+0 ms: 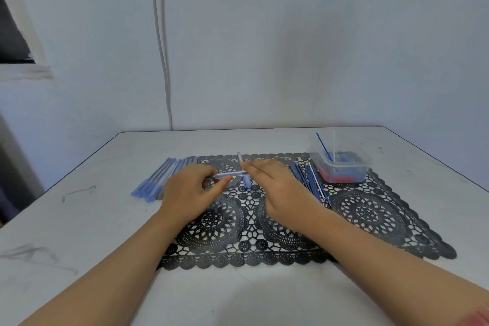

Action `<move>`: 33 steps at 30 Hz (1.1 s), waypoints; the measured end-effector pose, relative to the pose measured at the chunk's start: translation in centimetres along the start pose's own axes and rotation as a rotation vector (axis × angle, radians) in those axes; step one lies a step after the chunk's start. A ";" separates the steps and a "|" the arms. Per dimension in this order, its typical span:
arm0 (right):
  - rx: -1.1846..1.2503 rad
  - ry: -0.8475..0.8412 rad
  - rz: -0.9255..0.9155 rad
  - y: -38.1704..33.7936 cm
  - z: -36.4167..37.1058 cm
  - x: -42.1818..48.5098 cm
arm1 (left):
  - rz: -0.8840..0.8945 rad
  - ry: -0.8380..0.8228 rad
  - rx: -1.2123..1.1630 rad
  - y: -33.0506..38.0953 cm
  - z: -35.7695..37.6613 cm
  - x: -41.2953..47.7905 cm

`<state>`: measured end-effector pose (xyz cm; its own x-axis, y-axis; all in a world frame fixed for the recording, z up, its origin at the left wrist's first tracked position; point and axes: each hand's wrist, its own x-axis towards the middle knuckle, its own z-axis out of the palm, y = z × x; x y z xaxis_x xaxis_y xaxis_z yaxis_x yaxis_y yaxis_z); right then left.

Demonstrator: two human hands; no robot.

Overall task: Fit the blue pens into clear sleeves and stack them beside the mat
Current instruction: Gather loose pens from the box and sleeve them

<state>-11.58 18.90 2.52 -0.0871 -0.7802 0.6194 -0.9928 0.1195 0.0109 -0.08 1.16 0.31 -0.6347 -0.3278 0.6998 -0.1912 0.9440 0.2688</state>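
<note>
My left hand (pixel 189 192) pinches a clear sleeve with a blue pen inside (pixel 232 174), held level over the black lace mat (pixel 370 214). My right hand (pixel 275 188) meets the sleeve's right end with its fingertips; its fingers look straight. Another pen (pixel 244 173) lies on the mat just behind, partly hidden by my hands. A stack of sleeved pens (pixel 161 177) lies on the table just left of the mat. Loose blue pens (pixel 309 180) lie on the mat to the right of my right hand.
A clear plastic tub (pixel 341 160) stands at the mat's back right corner, holding blue and red pieces and two thin sticks. The white table (pixel 79 219) runs to a wall behind; a cable hangs down the wall.
</note>
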 end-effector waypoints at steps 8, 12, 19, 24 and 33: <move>-0.161 0.116 0.050 1.5 0.2 0.0 | -0.011 -0.021 0.023 0.0 -0.1 0.0; -0.209 0.148 0.091 2.2 0.0 0.2 | -0.001 -0.030 -0.005 0.3 -0.3 0.0; -0.421 0.045 0.276 3.8 -0.4 0.6 | -0.047 -0.037 0.011 -0.2 -0.1 0.1; -0.412 -0.066 0.469 4.8 -1.4 0.3 | -0.052 -0.035 0.025 -0.2 -0.2 0.1; -0.235 -0.156 0.349 6.7 -1.1 -0.5 | -0.077 -0.044 -0.005 -0.3 -0.2 0.1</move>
<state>-18.06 20.79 3.17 -0.4424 -0.7495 0.4925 -0.8577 0.5141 0.0119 0.06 0.82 0.35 -0.6505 -0.3976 0.6471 -0.2371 0.9157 0.3244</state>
